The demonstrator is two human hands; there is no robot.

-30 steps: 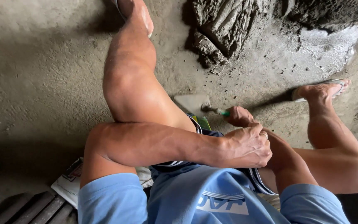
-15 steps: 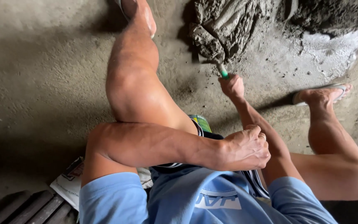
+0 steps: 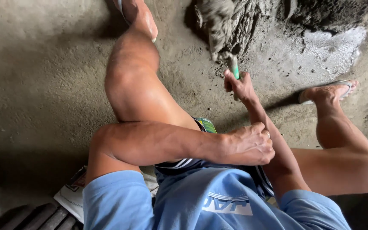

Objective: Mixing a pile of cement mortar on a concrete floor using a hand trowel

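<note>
At 12 o'clock on rough grey concrete floor [image 3: 43,76]: heap of wet grey mortar [image 3: 239,21]. Right hand [image 3: 238,85] clamped on green-handled steel trowel [image 3: 234,68]; blade loaded, blurred, at heap's near edge. Left hand [image 3: 252,145] closed, gripping own right forearm.

Risk: load may slide off tilted blade, causing spatter onto bare leg or sandalled foot [image 3: 329,91] at 3 o'clock.

Containers: none visible; mortar lies loose on floor.

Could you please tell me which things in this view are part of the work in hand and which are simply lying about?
In use:
right hand
green-handled trowel, loaded with mortar
wet mortar heap
left hand, resting on the right forearm

Lying about:
printed paper
wooden slats
sandals
</note>
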